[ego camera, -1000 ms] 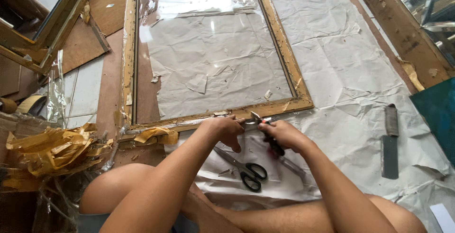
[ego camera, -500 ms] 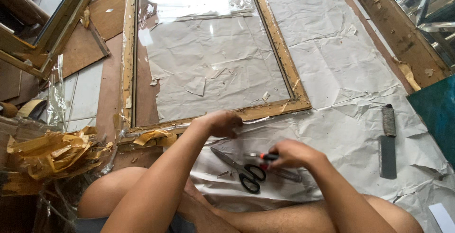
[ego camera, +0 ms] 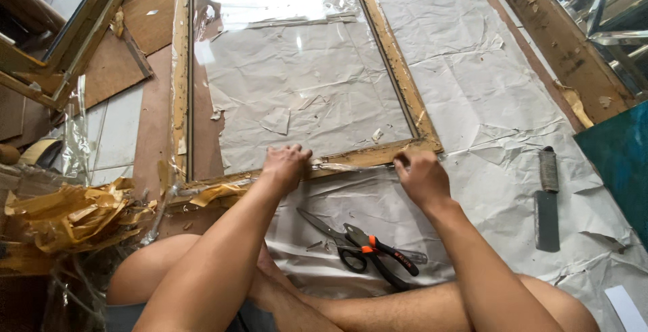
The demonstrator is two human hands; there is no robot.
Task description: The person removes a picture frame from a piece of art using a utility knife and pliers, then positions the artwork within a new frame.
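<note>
Wooden and worn, a large rectangular picture frame with peeling gold-brown tape [ego camera: 405, 89] lies flat on crumpled grey-white paper sheeting [ego camera: 472, 89], its glass pane [ego camera: 297, 69] showing more wrinkled paper beneath. Both hands rest on the frame's near rail. The left hand [ego camera: 287, 165] presses down on that rail with its fingers curled over the edge, beside a loose strip of clear tape [ego camera: 334, 167] that runs along the wood; whether it pinches the strip cannot be told. The right hand [ego camera: 420, 175] sits near the frame's lower right corner, its fingertips bent onto the rail (they seem to nip at the tape's edge, though the contact is too small to be sure).

On the paper between the forearms lie black-handled scissors [ego camera: 334, 237] and, crossing them, pliers with black and orange grips [ego camera: 381, 254], both untouched. Well to the right lies a dark flat blade with a wrapped handle [ego camera: 547, 200]. At the left sits a heap of crumpled gold-brown tape scraps [ego camera: 67, 217], with more wooden frames [ego camera: 61, 35] stacked beyond.
</note>
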